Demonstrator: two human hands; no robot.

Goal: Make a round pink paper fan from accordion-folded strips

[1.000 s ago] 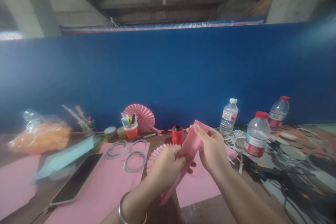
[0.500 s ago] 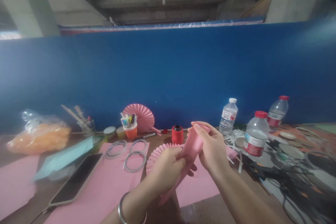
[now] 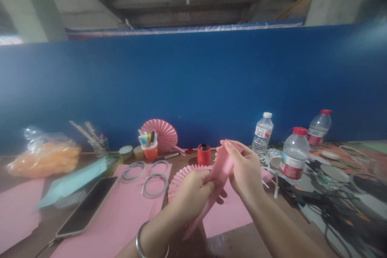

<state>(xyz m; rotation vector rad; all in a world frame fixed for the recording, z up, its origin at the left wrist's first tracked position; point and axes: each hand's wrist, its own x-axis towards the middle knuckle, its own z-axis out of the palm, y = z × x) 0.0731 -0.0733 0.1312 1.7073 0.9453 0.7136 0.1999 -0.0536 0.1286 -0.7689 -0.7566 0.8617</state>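
Both my hands hold a folded strip of pink paper [image 3: 220,169] above the table. My left hand [image 3: 192,197], with a metal bangle on its wrist, pinches the strip's lower part. My right hand [image 3: 245,171] grips the upper end with closed fingers. Under my hands lies a pleated pink paper fan [image 3: 181,177] on a pink sheet [image 3: 229,213]. A red thread spool [image 3: 204,154] stands just behind.
Tape rings [image 3: 154,185] and a phone [image 3: 87,205] lie on pink paper at left. An orange pen cup [image 3: 150,149], another pink fan [image 3: 163,133] and an orange bag [image 3: 42,157] sit by the blue wall. Water bottles [image 3: 292,155] and dark cables [image 3: 332,205] crowd the right.
The hands have drawn slightly closer together on the pink strip, which now looks narrower and more tightly folded. Nothing else on the table has moved.
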